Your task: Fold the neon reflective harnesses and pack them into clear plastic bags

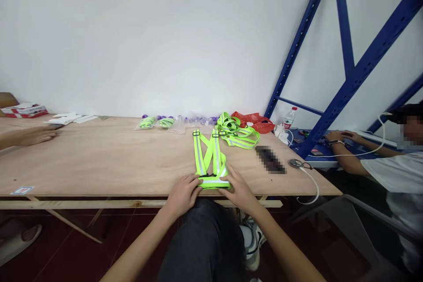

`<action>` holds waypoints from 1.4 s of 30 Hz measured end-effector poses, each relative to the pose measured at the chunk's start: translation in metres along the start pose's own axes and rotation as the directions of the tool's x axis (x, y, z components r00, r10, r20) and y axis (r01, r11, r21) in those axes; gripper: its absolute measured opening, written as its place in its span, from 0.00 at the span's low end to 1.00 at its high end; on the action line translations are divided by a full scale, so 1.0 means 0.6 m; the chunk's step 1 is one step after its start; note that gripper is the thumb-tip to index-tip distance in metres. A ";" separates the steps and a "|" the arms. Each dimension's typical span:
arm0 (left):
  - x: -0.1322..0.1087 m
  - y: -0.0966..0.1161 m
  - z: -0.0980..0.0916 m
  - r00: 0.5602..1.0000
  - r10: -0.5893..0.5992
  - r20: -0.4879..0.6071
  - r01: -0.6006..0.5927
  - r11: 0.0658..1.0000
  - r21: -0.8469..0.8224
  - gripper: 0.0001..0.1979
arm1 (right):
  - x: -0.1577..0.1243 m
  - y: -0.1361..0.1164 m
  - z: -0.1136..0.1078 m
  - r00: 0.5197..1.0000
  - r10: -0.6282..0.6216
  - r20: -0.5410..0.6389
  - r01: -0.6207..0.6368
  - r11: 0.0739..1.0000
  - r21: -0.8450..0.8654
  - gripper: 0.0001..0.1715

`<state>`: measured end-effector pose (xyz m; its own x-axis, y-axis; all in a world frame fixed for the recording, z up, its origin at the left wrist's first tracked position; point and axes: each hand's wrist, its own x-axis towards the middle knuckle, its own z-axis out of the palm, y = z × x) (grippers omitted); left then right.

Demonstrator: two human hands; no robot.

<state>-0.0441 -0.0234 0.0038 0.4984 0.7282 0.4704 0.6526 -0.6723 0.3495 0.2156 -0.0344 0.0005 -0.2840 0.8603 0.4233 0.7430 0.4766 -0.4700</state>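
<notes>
A neon-yellow reflective vest (pixel 216 154) made of straps with silvery stripes lies on the wooden table, close to its front edge. Its two shoulder straps, with black buckles, stretch away from me, and the waist band runs across in front. My left hand (pixel 185 190) grips the left end of the band between thumb and fingers. At the right end, my right hand (pixel 238 188) pinches the band in the same way. A bundle of similar neon-yellow straps (pixel 243 137) sits just behind, on the right.
Bagged neon straps (pixel 147 122), purple balls (pixel 198 120) and a red plastic bag (pixel 253 122) line the wall. A blurred-out dark object (pixel 271 160) and a round cabled device (pixel 295 163) lie rightward. A blue metal frame (pixel 343 83) rises there. Other people's hands appear on both sides.
</notes>
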 end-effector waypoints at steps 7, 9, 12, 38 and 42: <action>-0.002 0.007 -0.007 0.999 0.040 0.024 -0.038 0.998 -0.045 0.08 | 0.013 -0.016 0.009 0.996 -0.001 0.091 0.001 1.000 0.001 0.33; -0.003 0.008 -0.008 0.998 0.042 0.047 -0.040 0.998 -0.046 0.07 | 0.007 -0.022 0.013 0.996 -0.033 0.077 0.036 0.999 -0.037 0.29; 0.001 0.009 -0.011 0.996 0.038 0.082 -0.035 0.998 -0.046 0.14 | -0.001 -0.029 0.018 0.995 -0.074 0.071 0.080 0.993 -0.089 0.28; 0.016 -0.013 -0.045 0.977 0.155 0.145 -0.156 0.988 -0.010 0.12 | -0.016 -0.033 0.020 0.999 -0.038 0.005 0.038 0.998 0.056 0.22; 0.047 -0.009 -0.069 0.966 0.124 0.229 -0.113 0.992 -0.058 0.14 | 0.004 -0.040 0.004 0.999 0.036 0.036 -0.040 0.992 0.122 0.17</action>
<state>-0.0572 -0.0050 0.0489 0.6926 0.6505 0.3117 0.5579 -0.7570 0.3402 0.1957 -0.0430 0.0108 -0.2790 0.8826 0.3783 0.6740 0.4606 -0.5776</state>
